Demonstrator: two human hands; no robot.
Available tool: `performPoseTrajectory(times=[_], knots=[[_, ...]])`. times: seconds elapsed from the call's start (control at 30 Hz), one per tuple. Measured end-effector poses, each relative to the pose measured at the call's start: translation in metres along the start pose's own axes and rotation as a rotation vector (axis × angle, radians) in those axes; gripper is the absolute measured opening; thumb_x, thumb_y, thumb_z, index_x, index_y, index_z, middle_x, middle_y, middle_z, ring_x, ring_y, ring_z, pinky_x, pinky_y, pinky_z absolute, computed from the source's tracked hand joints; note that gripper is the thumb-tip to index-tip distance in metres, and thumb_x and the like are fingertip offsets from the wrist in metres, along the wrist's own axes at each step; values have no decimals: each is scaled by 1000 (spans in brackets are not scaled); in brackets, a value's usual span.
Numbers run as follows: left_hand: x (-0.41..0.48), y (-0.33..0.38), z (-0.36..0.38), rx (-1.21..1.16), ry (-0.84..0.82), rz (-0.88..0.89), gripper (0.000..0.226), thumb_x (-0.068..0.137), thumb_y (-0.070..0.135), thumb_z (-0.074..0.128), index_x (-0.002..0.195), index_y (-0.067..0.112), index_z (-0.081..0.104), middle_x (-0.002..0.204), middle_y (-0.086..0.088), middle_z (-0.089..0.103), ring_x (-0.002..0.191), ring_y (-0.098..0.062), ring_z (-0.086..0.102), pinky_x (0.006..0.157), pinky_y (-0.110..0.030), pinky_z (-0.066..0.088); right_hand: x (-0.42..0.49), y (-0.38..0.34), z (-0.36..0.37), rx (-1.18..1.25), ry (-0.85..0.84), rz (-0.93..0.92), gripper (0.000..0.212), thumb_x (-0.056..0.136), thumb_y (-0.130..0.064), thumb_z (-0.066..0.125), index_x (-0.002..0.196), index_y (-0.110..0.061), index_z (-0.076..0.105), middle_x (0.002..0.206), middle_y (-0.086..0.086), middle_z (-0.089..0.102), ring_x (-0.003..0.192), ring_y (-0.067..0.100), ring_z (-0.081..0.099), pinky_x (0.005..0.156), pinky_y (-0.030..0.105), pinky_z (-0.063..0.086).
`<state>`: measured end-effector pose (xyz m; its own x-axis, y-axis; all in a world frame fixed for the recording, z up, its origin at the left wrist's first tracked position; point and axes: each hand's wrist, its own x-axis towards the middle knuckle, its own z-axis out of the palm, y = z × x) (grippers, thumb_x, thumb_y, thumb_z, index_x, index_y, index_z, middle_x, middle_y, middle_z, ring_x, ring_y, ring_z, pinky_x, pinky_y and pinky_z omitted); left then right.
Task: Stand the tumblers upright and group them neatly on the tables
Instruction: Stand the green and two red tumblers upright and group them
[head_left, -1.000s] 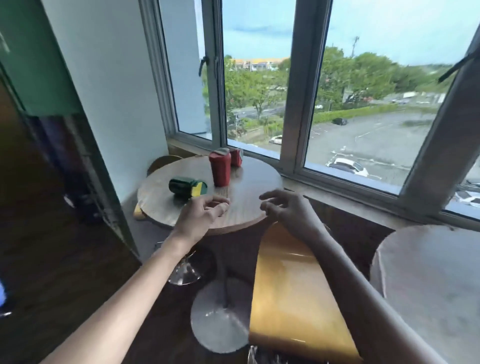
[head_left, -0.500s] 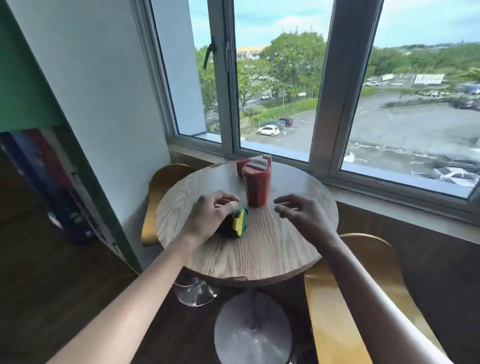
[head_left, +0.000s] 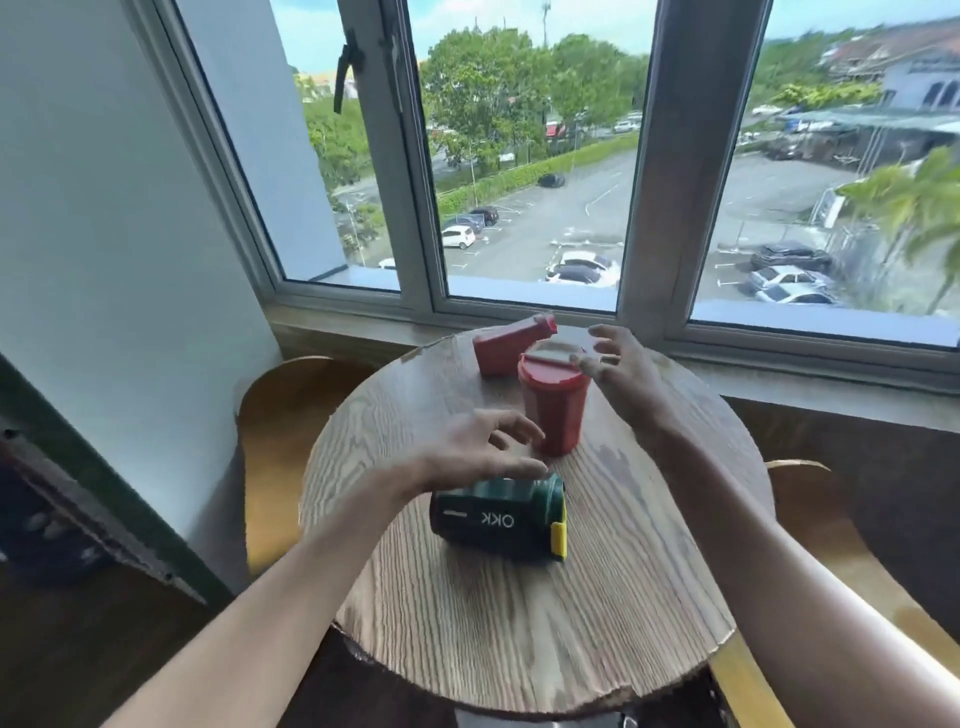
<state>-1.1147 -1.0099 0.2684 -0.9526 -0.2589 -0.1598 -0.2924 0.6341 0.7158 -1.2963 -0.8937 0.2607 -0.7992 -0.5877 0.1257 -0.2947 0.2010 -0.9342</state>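
Note:
A green tumbler (head_left: 498, 517) with a yellow lid tab lies on its side near the middle of the round wooden table (head_left: 519, 623). My left hand (head_left: 480, 449) hovers just above it, fingers spread, holding nothing. A red tumbler (head_left: 553, 400) stands upright behind it. A second red tumbler (head_left: 506, 345) lies on its side at the far edge by the window. My right hand (head_left: 618, 371) is open beside the upright red tumbler's lid, fingers apart; whether it touches the lid I cannot tell.
Yellow-brown wooden chairs stand at the left (head_left: 280, 415) and right (head_left: 831, 545) of the table. A white wall (head_left: 104, 260) is on the left. The window sill (head_left: 779, 374) runs close behind the table.
I have come closer to the table. My left hand has lifted off the green tumbler and opened. My right hand has reached forward to the upright red tumbler.

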Motion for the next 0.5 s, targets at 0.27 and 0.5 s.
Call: performPoseTrajectory(times=[0.27,0.5], knots=[[25,-34,-5,122,-386,120,72,69,57,80,133,37,53,128,12,58,111,-9,59,95,-27,50,7,16,26,151,31,223,53,90,-25,68,138,-12,52,129,8,64,115,20,61,89,32,50],[26,-40,-7,232,-416,175,84,63,52,86,136,33,52,118,12,60,106,-8,58,87,-19,45,9,11,38,233,95,274,55,77,-25,67,130,-14,57,113,4,66,102,16,59,82,32,47]])
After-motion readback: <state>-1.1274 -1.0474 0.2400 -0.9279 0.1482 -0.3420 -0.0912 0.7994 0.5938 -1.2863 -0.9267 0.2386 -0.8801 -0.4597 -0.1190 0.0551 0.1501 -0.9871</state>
